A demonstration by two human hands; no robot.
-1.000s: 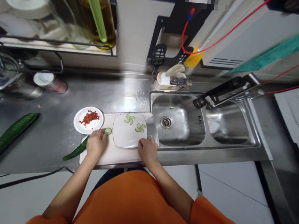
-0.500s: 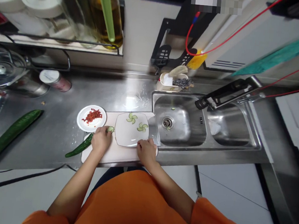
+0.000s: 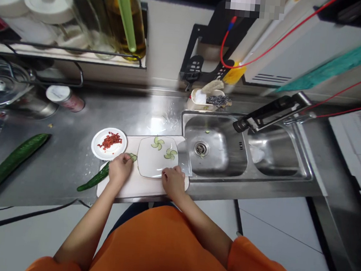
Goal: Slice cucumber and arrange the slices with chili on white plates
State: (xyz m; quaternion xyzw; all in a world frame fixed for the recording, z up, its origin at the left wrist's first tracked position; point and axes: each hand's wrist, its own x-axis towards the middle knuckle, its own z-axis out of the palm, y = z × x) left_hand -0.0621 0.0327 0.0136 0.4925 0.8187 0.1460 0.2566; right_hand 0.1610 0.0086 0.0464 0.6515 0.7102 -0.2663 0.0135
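Observation:
My left hand (image 3: 119, 170) is closed, its fingertips pinched at the small cucumber slices (image 3: 133, 157) on the white cutting board (image 3: 134, 186). A cut length of cucumber (image 3: 93, 181) sticks out from beside that hand, over the board's left edge. My right hand (image 3: 174, 182) rests with curled fingers at the near right edge of a white squarish plate (image 3: 148, 163); whatever its fingertips hold is hidden. Two pinwheels of thin slices lie on the plate, an upper one (image 3: 157, 143) and a right one (image 3: 170, 153). A shiny flat piece (image 3: 186, 159) lies to the plate's right.
A round white plate (image 3: 95, 148) with chopped red bits (image 3: 110, 140) stands behind my left hand. Further left lies a whole cucumber (image 3: 10, 167). The double sink (image 3: 215, 172) is on the right. A jar (image 3: 65, 98) and condiment rack (image 3: 111, 55) stand at the back left.
The fingers of my left hand have shifted slightly over the cucumber slices, which look more spread. My right hand stays by the plate's edge. The view has moved a little.

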